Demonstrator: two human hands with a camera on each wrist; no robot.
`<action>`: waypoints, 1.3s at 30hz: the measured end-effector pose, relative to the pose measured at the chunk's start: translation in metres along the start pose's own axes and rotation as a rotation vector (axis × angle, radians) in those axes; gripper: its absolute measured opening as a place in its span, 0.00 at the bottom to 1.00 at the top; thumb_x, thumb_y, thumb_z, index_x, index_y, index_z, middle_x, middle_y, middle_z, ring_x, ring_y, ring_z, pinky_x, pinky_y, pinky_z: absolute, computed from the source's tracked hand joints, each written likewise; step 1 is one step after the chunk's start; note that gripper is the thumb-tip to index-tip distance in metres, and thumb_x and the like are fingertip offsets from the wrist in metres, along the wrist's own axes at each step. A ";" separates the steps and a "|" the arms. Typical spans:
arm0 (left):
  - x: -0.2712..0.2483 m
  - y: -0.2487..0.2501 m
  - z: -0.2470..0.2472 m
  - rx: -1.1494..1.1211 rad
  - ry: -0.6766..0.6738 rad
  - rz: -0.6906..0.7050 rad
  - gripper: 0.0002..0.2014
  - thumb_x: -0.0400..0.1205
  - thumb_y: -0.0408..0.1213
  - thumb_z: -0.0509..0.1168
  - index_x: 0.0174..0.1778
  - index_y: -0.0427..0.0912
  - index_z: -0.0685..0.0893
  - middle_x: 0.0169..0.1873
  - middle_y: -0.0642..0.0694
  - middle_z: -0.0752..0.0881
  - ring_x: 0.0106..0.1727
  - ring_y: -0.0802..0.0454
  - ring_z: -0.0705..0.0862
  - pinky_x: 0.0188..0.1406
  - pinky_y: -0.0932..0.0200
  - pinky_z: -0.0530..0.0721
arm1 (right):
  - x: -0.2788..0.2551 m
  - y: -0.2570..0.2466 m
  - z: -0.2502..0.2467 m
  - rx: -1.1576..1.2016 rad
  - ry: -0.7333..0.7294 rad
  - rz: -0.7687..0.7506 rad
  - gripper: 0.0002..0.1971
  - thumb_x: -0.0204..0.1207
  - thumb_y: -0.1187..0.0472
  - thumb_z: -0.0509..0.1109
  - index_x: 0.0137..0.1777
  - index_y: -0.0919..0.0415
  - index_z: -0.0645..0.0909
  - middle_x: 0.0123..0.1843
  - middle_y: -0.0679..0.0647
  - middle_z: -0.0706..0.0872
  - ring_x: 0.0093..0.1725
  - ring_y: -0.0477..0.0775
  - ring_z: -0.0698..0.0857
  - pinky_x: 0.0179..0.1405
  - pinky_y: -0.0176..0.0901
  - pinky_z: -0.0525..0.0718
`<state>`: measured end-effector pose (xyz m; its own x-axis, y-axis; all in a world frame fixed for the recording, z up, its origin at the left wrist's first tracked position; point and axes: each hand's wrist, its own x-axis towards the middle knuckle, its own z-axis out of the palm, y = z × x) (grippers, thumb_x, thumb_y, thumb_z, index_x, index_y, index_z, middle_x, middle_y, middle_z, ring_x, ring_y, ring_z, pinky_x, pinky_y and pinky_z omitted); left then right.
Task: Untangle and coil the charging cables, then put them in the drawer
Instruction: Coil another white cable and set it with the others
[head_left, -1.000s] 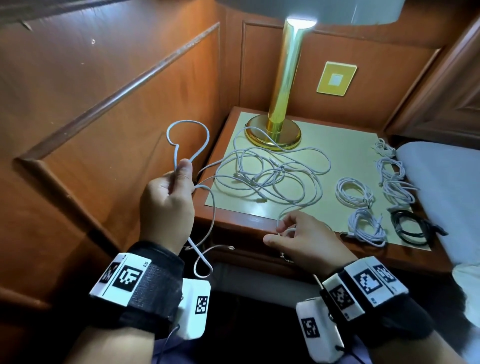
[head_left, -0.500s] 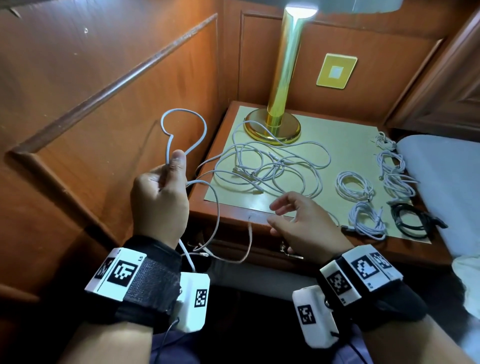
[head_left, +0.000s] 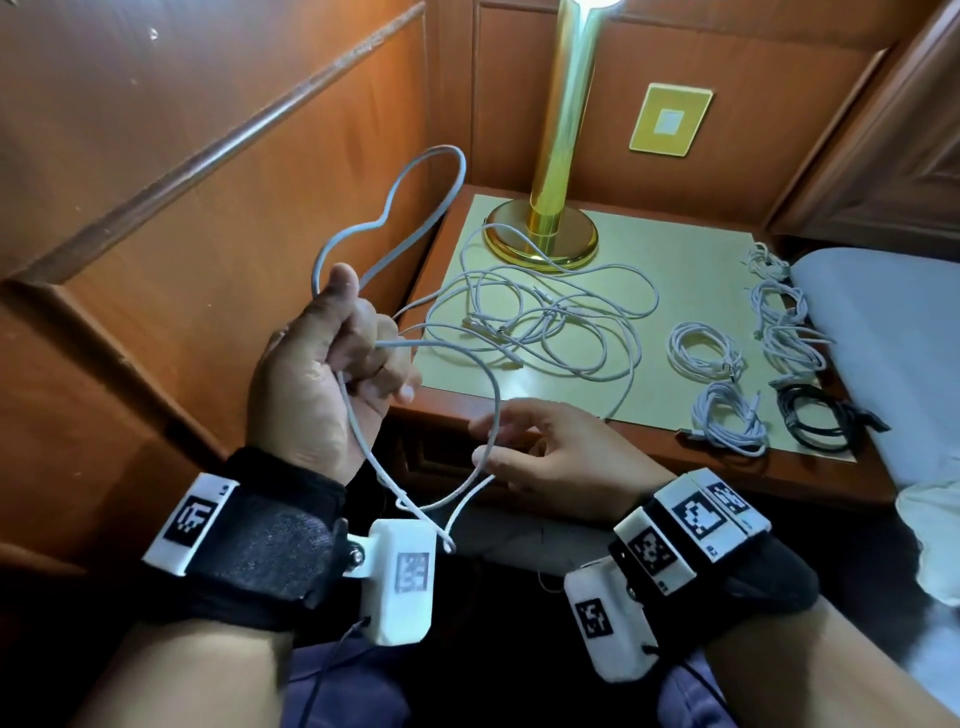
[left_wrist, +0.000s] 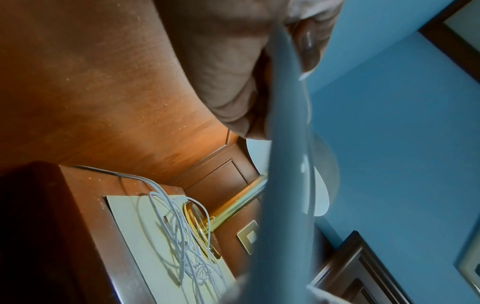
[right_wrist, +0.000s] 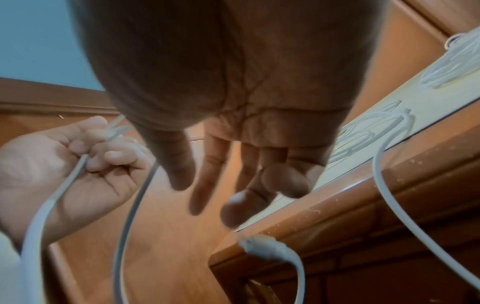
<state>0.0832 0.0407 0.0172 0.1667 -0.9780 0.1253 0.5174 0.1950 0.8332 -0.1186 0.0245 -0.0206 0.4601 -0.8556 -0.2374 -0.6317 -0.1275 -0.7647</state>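
1. Left hand (head_left: 322, 374): raised beside the wall panel (head_left: 182, 182), fingers curled tight round a white cable (head_left: 415, 208). One loop stands above the fist; a second strand hangs below the palm. The right-wrist view shows the cable passing under the folded fingers.

2. Hanging loop: the cable sags from the left fist, crosses in front of the right hand, and ends in a loose plug (right_wrist: 255, 245) near the left wrist. It looks light, limp and smooth, so it should slip through a slack grip and kink if pulled hard. The plug end looks the best place to hold, being the stiffest part.

3. Right hand (head_left: 550, 452): low, at the front edge of the nightstand (head_left: 649, 447). Thumb and fingers are spread and loosely bent about the hanging strand; no firm pinch is visible, and contact cannot be confirmed.

4. Tangle (head_left: 545, 317): several white cables lie looped over one another on the nightstand top, just in front of the lamp (head_left: 558, 130) base. These remain to be separated.

5. Finished coils (head_left: 704, 353): small white bundles and one black coil (head_left: 815, 421) rest near the right edge, apart from the tangle.

6. Drawer (head_left: 447, 457): sits below the front edge, mostly hidden by the hands; whether it is open cannot be told.
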 end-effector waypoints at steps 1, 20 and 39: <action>0.000 0.000 0.001 -0.008 -0.007 -0.005 0.27 0.85 0.49 0.60 0.20 0.48 0.61 0.21 0.50 0.55 0.24 0.49 0.56 0.27 0.56 0.66 | -0.002 -0.004 -0.001 0.013 -0.013 -0.026 0.05 0.79 0.47 0.72 0.51 0.43 0.88 0.40 0.38 0.88 0.37 0.34 0.83 0.46 0.37 0.80; -0.144 -0.011 0.012 0.523 0.077 0.130 0.13 0.92 0.41 0.56 0.45 0.44 0.81 0.20 0.58 0.71 0.18 0.58 0.67 0.17 0.62 0.67 | -0.195 0.004 -0.004 0.784 0.304 0.016 0.14 0.76 0.52 0.73 0.36 0.61 0.80 0.26 0.54 0.75 0.27 0.57 0.81 0.40 0.51 0.76; -0.218 -0.063 0.075 1.021 -0.554 0.243 0.24 0.85 0.49 0.63 0.78 0.47 0.76 0.62 0.53 0.87 0.65 0.58 0.84 0.70 0.58 0.78 | -0.286 0.032 0.002 0.582 0.417 -0.189 0.06 0.74 0.67 0.71 0.48 0.63 0.88 0.35 0.42 0.88 0.35 0.36 0.83 0.39 0.28 0.77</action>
<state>-0.0490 0.2357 -0.0220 -0.3476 -0.8713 0.3465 -0.4286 0.4763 0.7677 -0.2694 0.2657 0.0214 0.1802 -0.9796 0.0887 -0.0787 -0.1043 -0.9914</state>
